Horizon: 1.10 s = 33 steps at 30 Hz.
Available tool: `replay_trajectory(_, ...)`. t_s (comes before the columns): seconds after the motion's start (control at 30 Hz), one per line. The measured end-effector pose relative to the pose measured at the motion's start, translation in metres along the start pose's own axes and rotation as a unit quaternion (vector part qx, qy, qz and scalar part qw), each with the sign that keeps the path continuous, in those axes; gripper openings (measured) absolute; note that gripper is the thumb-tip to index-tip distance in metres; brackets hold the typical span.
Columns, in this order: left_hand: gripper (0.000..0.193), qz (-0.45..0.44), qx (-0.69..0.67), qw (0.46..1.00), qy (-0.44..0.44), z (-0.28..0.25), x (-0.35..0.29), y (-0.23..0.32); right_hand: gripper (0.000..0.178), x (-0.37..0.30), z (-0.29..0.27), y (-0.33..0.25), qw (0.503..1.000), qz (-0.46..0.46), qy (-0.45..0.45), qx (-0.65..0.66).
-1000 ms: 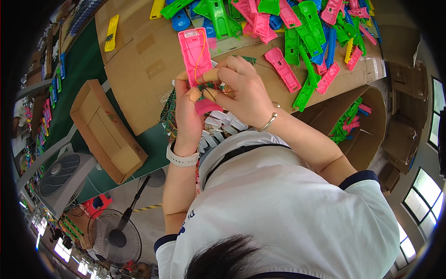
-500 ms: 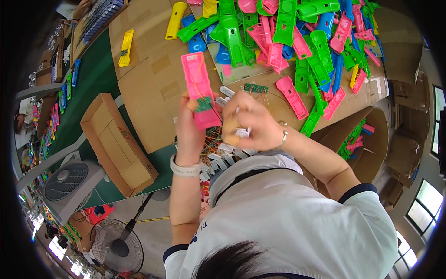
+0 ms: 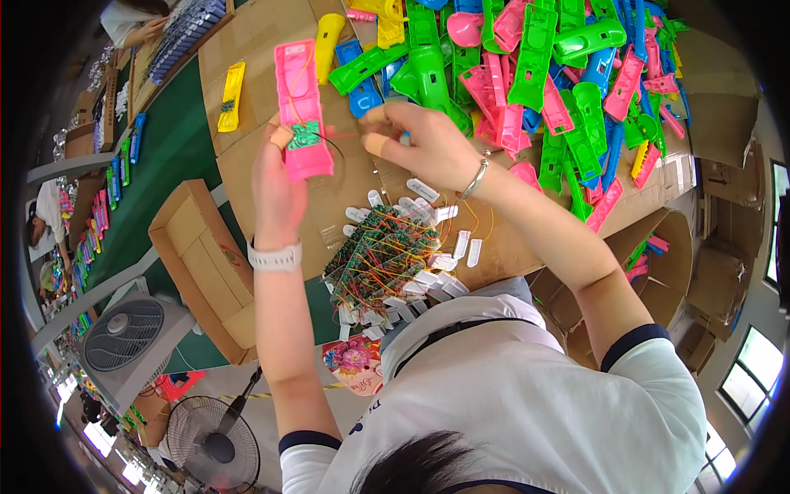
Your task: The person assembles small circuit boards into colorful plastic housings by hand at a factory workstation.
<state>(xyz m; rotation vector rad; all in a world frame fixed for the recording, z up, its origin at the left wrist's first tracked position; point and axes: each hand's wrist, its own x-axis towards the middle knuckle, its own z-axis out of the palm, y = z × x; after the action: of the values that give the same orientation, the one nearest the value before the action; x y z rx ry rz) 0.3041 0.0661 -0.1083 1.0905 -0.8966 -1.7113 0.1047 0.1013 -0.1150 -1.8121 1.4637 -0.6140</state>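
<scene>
My left hand [image 3: 278, 193] is closed around the lower end of a long pink plastic shell [image 3: 298, 97], held up over the cardboard. A small green circuit board [image 3: 304, 134] lies inside the shell under my left thumb, with an orange wire along the shell and red and black wires out to the right. To the right of the shell is my right hand [image 3: 432, 152], its thumb and forefinger apart. A small blue spot shows behind those fingers; I cannot make out what it is. Nearer me sits a heap of green circuit boards [image 3: 383, 247] with coloured wires and white oblong pieces [image 3: 423, 190].
Green, pink, blue and yellow plastic shells [image 3: 535, 74] are piled at the far right. A yellow shell [image 3: 231, 99] with a board lies far left. An open cardboard box [image 3: 202, 272] stands left, near two fans [image 3: 123, 329]. A carton [image 3: 658, 272] stands right.
My left hand has carried the pink shell left and away from me. My right hand has moved off the shell, its fingers parting. The board heap now shows fully.
</scene>
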Motion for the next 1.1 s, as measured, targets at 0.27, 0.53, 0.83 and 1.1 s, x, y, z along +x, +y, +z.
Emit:
replay_trajectory(0.27, 0.037, 0.050, 0.057, 0.997, -0.011, 0.038, -0.049, 0.009, 0.037, -0.015, 0.002, -0.034, 0.865, 0.098, -0.040, 0.490)
replay_trajectory(0.53, 0.037, 0.135, 0.138, 0.981, -0.006, 0.039, -0.058, -0.012, 0.029, -0.026, 0.015, -0.030, 0.838, 0.066, -0.009, 0.541)
replay_trajectory(0.83, 0.027, -0.030, -0.049, 0.981, 0.187, -0.071, 0.071, -0.044, 0.025, 0.053, 0.009, 0.033, 0.915, -0.173, 0.172, -0.321)
replay_trajectory(1.1, 0.039, 0.025, 0.320, 0.921, 0.223, -0.108, 0.146, -0.009, 0.014, 0.096, 0.014, 0.047, 0.879, -0.284, 0.119, -0.365)
